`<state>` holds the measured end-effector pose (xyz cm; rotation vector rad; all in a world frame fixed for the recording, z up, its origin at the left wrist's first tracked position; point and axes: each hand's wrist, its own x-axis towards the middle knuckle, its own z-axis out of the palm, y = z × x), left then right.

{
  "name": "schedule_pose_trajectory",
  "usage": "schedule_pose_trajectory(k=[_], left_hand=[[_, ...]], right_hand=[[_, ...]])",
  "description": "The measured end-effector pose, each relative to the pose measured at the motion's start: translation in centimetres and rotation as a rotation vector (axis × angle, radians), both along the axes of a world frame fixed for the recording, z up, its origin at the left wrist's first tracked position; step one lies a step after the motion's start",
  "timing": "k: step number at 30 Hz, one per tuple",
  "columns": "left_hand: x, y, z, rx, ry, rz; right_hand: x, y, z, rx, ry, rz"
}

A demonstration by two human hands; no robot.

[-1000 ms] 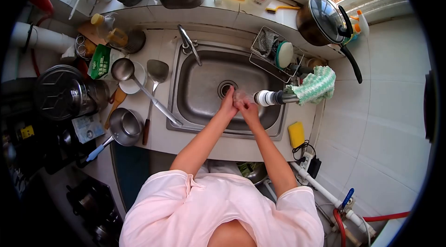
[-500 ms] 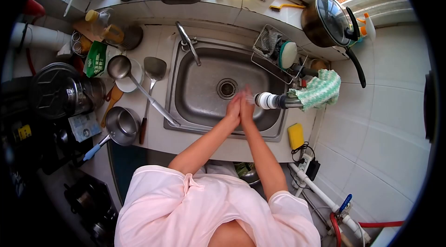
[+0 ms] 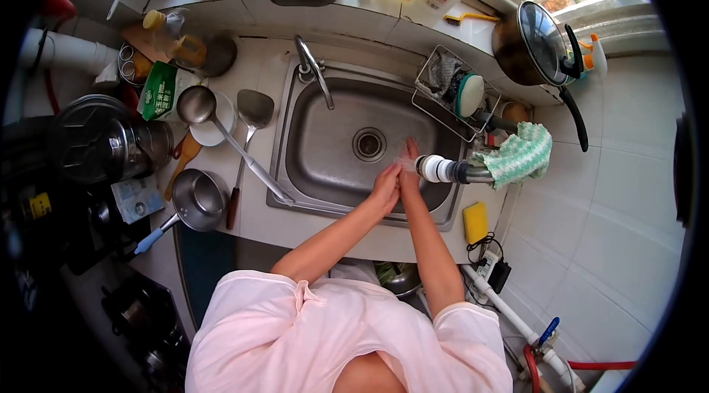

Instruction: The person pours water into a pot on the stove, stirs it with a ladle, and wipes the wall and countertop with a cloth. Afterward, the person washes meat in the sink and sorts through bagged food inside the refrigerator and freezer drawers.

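Over the right part of the steel sink (image 3: 325,149), my left hand (image 3: 386,185) presses against my right hand (image 3: 410,169) under running water. The water comes from a white and black tap nozzle (image 3: 441,170), just right of my hands. My right hand's fingers stretch out toward the back of the sink, apart from one another, holding nothing. The fingers of my left hand lie against my right hand, partly hidden by the splash. A green and white cloth (image 3: 521,154) is draped over the tap's pipe.
A wire rack (image 3: 443,101) with a round sponge stands at the sink's back right. A ladle (image 3: 229,134), spatula (image 3: 255,111) and small pot (image 3: 201,201) lie left. A yellow sponge (image 3: 475,223) is right, and a lidded pan (image 3: 528,46) sits on the back ledge.
My hands have shifted against each other under the water; my right hand's fingers now reach out past my left hand. The whole view has moved slightly.
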<state>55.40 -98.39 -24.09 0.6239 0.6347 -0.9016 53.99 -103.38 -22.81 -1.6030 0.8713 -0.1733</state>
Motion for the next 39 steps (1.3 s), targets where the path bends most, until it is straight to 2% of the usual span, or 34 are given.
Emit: schedule_pose_trajectory(k=[2,3,4,6,7,10,11,13,14,15,16,18,19,22,23,26,27,29,31,34,35,37,38,39], left_hand=[[1.8,-0.3,0.4,-0.05,0.084,0.064],[2.8,-0.3,-1.6,-0.011,0.086,0.066],[2.5,-0.4,-3.0,-0.001,-0.018,0.098],[1.8,-0.3,-5.0,0.026,-0.228,0.16],[1.3,-0.4,-6.5,-0.291,-0.076,0.134],[-0.2,-0.2,-0.1,0.001,-0.07,-0.031],[0.3,-0.3,0.6,-0.021,0.051,0.022],[2.5,-0.7,0.5,0.007,0.087,0.081],[3.6,-0.8,0.3,0.022,0.109,0.108],[3.6,-1.1,-4.0,0.216,-0.165,0.029],[3.3,-1.2,-4.1,0.175,-0.191,0.031],[2.3,-0.6,-3.4,0.104,-0.245,0.037],[1.3,-1.1,-2.4,0.06,-0.125,0.039],[-0.1,-0.4,-1.7,-0.024,-0.068,-0.101],[0.8,-0.9,-0.2,-0.016,-0.03,0.043],[4.3,-1.1,-0.4,0.05,0.011,0.103],[4.5,-1.1,-2.1,0.19,-0.169,0.028],[2.6,-1.1,-3.2,0.037,-0.078,0.081],[1.3,-1.4,-1.8,-0.041,0.021,0.066],[0.9,-0.6,0.3,-0.117,0.012,0.013],[0.7,-0.8,-2.0,-0.138,-0.042,0.034],[2.6,-1.1,-3.5,-0.065,0.032,0.07],[3.6,-1.2,-3.8,-0.028,0.068,0.09],[4.0,-1.2,-3.9,0.095,-0.064,0.097]], right_hand=[[-1.6,0.1,-1.8,-0.094,-0.108,0.056],[-2.2,1.5,-1.0,-0.21,-0.096,0.116],[-2.0,2.3,-0.3,-0.328,-0.091,0.18],[-0.4,1.8,0.4,-0.26,-0.077,0.18],[0.7,0.3,-0.6,-0.212,-0.04,0.153],[0.3,-1.2,-2.3,-0.147,-0.079,0.127],[0.1,-1.5,-2.5,-0.147,-0.121,0.126],[-1.5,-0.8,-3.4,-0.042,-0.157,0.094],[-1.7,0.4,-2.5,-0.115,-0.138,0.119],[-1.4,1.7,-0.7,-0.192,-0.12,0.146],[-1.2,2.2,0.3,-0.268,-0.101,0.176],[-0.6,1.0,0.0,-0.219,-0.094,0.142],[0.3,-0.2,-0.4,-0.192,-0.096,0.124],[0.5,-2.7,-3.8,0.148,-0.028,-0.017],[-0.5,-2.2,-4.1,0.084,-0.079,0.02],[-2.3,0.9,-2.4,-0.154,-0.113,0.141],[-2.1,1.8,-1.3,-0.219,-0.097,0.171],[-1.0,1.2,-0.8,-0.239,-0.058,0.168],[0.5,-1.4,-2.4,-0.17,-0.004,0.126],[0.6,-3.2,-4.0,-0.208,-0.035,0.149],[0.2,-3.1,-4.1,-0.299,-0.067,0.198],[-1.5,-1.0,-3.8,-0.423,-0.017,0.272],[-1.6,-1.0,-4.1,-0.331,0.081,0.25],[-1.6,-0.9,-4.3,-0.243,0.181,0.226]])
